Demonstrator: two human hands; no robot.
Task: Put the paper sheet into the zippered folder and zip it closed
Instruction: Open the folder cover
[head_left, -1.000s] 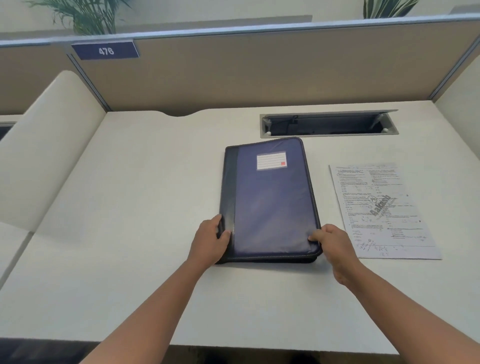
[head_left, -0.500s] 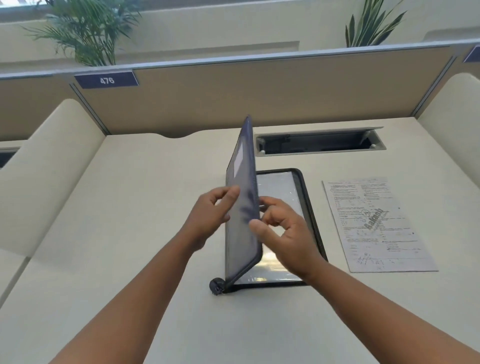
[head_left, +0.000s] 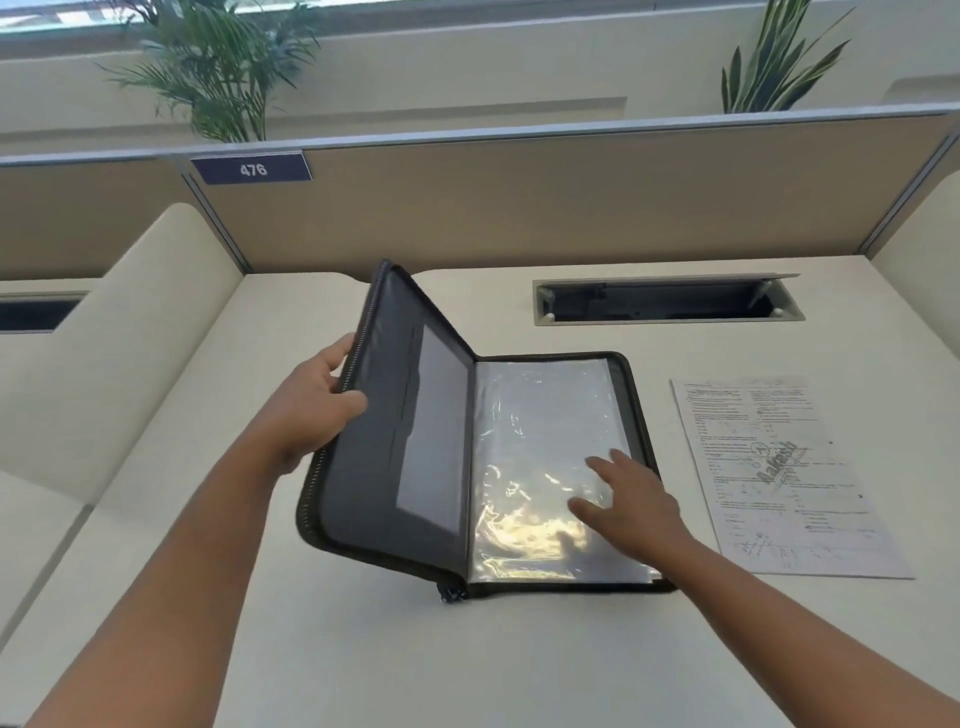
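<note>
The dark zippered folder lies open on the desk, its right half flat with shiny clear plastic sleeves showing. Its left cover is tilted up and out to the left. My left hand grips the zipper edge of that raised cover. My right hand rests flat, fingers spread, on the plastic sleeves near the folder's right edge. The printed paper sheet lies flat on the desk just right of the folder, untouched. The zipper pull hangs at the folder's near spine corner.
A recessed cable tray with an open lid sits in the desk behind the folder. Partition walls, one with a sign reading 476, close the desk at the back and sides. Plants stand beyond the partition.
The folder went from shut and flat to open. My left hand swung the cover up and over to the left; my right hand let go of the cover and came down onto the sleeves.
</note>
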